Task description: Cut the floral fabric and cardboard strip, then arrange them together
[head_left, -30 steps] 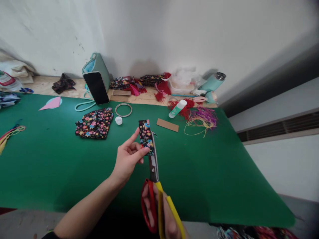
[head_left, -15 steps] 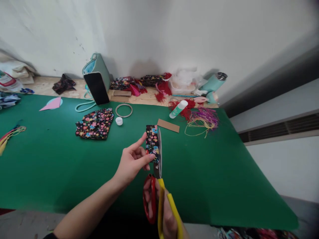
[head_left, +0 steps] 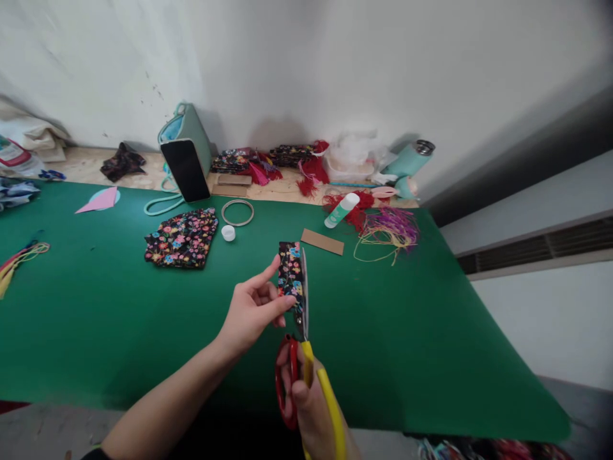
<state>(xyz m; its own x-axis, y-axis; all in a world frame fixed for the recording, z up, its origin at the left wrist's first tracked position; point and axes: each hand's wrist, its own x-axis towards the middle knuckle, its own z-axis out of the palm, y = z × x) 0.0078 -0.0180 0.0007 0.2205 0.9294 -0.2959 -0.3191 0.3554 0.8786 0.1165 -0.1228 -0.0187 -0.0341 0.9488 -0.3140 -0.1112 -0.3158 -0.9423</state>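
Between the thumb and fingers of my left hand (head_left: 256,306) is a narrow piece of black floral fabric (head_left: 290,268), held upright above the table. My right hand (head_left: 313,409) grips a pair of scissors (head_left: 306,351) with one red and one yellow handle loop. The blades point away from me and lie along the fabric's right edge; part of one blade is hidden behind the cloth. To the left a larger folded floral cloth (head_left: 182,239) lies on the green table. A brown cardboard strip (head_left: 322,241) lies just beyond the held piece.
A glue stick (head_left: 342,211), purple and yellow tassel threads (head_left: 390,230), a metal ring (head_left: 237,213) and a white cap (head_left: 228,233) lie on the green mat (head_left: 407,345). A phone (head_left: 186,171) leans on a teal case at the back. A teal bottle (head_left: 410,158) lies near the wall.
The scissors have shifted slightly, and my right thumb has moved up into view by the handles. My left hand and the fabric are nearly where they were.
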